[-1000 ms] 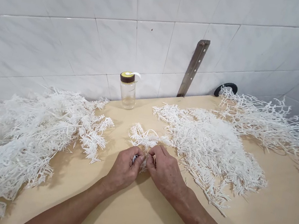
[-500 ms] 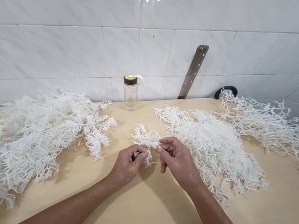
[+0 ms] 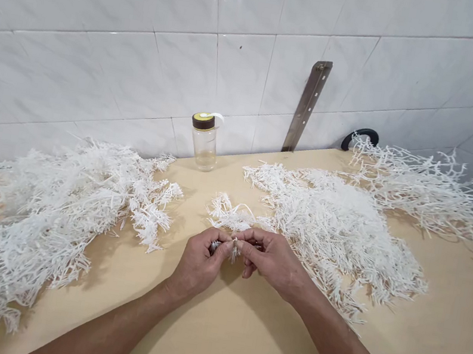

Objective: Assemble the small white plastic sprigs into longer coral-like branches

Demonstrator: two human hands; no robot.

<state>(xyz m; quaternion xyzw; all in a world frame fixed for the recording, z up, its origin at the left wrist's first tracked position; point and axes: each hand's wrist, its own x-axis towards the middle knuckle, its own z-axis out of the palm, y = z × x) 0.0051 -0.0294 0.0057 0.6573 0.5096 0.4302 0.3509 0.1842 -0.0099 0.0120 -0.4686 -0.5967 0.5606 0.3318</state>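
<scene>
My left hand (image 3: 200, 260) pinches a small white plastic sprig (image 3: 234, 253) between thumb and forefinger. The fingertips of my right hand (image 3: 271, 262) are closed at the same spot, touching the left fingertips and pinching the top of the sprig. Fine white tips hang below the two thumbs, and more white tips show inside the curl of my left hand. Just beyond the hands lies a short cluster of white sprigs (image 3: 230, 214) with a curved stem, partly covered by the right fingers.
A large heap of white plastic sprigs (image 3: 63, 208) spreads on the left, another pile (image 3: 340, 233) on the right. Branching white stems (image 3: 434, 189) lie at the far right. By the tiled wall stand a clear bottle (image 3: 205, 150), a metal strip (image 3: 307, 107) and a black ring (image 3: 361, 138).
My right hand has moved left and slightly toward me, closing the gap to my left hand, which has stayed nearly still. The view has tilted slightly.
</scene>
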